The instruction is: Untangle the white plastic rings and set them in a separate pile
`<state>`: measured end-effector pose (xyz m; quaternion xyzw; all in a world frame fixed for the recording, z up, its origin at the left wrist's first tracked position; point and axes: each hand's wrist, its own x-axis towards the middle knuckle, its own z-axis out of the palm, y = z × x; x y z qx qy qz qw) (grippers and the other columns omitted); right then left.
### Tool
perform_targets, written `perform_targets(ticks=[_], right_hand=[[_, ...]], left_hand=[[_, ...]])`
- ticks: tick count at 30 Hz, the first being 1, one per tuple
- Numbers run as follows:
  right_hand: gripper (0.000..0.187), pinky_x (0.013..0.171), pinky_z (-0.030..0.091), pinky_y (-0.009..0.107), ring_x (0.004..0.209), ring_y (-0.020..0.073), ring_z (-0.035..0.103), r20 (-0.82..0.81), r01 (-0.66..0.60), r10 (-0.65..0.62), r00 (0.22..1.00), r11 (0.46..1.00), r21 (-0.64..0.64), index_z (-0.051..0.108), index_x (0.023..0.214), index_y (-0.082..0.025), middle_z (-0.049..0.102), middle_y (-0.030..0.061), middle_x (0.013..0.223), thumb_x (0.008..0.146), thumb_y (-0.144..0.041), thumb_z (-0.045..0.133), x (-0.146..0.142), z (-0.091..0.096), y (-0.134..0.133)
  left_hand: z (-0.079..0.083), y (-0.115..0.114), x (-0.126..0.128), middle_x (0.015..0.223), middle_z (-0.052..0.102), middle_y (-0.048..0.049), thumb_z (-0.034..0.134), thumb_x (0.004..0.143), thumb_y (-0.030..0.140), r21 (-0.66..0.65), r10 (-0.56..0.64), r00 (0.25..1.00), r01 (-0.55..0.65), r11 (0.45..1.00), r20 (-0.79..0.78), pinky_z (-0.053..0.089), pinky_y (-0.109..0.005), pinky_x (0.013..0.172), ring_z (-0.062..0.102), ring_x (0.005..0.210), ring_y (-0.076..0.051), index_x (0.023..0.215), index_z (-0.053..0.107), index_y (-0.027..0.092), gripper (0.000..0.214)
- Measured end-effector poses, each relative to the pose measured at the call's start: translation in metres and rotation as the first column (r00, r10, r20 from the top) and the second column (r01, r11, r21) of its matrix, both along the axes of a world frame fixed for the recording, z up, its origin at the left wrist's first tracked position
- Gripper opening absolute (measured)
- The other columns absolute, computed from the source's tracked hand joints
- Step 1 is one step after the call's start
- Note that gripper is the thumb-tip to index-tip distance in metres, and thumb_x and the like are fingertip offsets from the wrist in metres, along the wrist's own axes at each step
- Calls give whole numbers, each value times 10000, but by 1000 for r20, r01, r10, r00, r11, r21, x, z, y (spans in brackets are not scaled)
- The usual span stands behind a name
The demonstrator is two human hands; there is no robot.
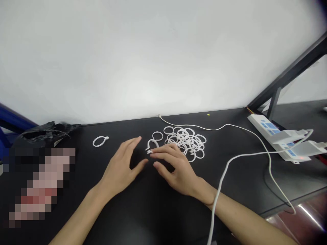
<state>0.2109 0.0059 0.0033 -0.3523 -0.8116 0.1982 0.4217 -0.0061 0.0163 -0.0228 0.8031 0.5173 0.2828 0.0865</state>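
- Two bare forearms come in from the near edge of the black worktop [143, 211] and angle towards each other.
- One thick white cable [217, 197] crosses over the right wrist and runs off to the right.
- The left hand [121, 168] lies palm down and open. Its fingers are straight and close together, pointing away and a little right, and its thumb is spread towards the other hand. It holds nothing.
- The right hand [177, 166] is also palm down and open, with fingers stretched to the left and the thumb tucked below. It grips nothing, but its fingertips [153, 153] touch one split ring.
- That split ring [151, 143] is white and sprung open. It lies on the worktop between the two sets of fingertips, just beside the left hand's.
- One pile [187, 141] of white rings sits just beyond the right hand. They overlap too much to count exactly, but there are well over a dozen.
- One closed ring [157, 135] lies just left of the pile.
- One lone ring [100, 141] lies well apart, beyond and left of the left hand.
- One crumpled black bag [46, 133] sits at the far left.
- One power strip [268, 126] stands far right with two white plugs [290, 136] in it.
- One thin cable [204, 128] trails along the back edge.
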Motion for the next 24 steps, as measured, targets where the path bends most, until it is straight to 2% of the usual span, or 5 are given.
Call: perform_targets(ticks=[4, 8, 15, 19, 24], right_hand=[[178, 951, 508, 358, 1045, 172, 646, -186, -144, 107, 977, 968, -204, 683, 1074, -190, 710, 74, 1112, 910, -197, 612, -4, 9, -13], [170, 934, 520, 323, 1059, 171, 647, -249, -209, 138, 959, 934, -289, 677, 1061, -174, 691, 88, 1116, 910, -199, 603, -5, 9, -14], [249, 775, 540, 267, 845, 133, 636, -100, -26, 9, 995, 984, -176, 541, 1126, -198, 645, 33, 956, 893, -213, 627, -5, -8, -14], [181, 688, 518, 247, 753, 121, 600, -14, -23, 22, 1000, 998, -54, 558, 1107, -211, 622, 20, 886, 942, -281, 586, -4, -12, -11], [121, 671, 498, 248, 727, 126, 586, 11, 1, -1, 1000, 1000, -13, 596, 1045, -202, 639, 24, 849, 964, -283, 555, -3, -12, -7]], left_hand=[[2, -12, 10, 1395, 536, -88, 555, 925, 389, -43, -162, 985, 164, 985, 59, 482, -441, 1023, 529, 1267, -250, 1473, 266, 282, 629], [3, -14, 11, 1253, 627, -67, 519, 952, 354, -23, -175, 981, 177, 984, 78, 524, -412, 941, 614, 1124, -228, 1430, 333, 285, 517], [5, -15, 11, 1135, 635, -63, 572, 911, 308, 16, -189, 982, 189, 982, 15, 540, -393, 864, 618, 1003, -226, 1376, 429, 256, 490], [7, -17, 14, 1076, 645, -53, 568, 920, 294, 58, -252, 968, 252, 966, 5, 532, -375, 837, 611, 932, -205, 1367, 440, 244, 467], [8, -17, 14, 1039, 649, -53, 591, 930, 316, 79, -289, 957, 290, 954, -15, 511, -375, 830, 594, 883, -193, 1373, 441, 227, 477]])
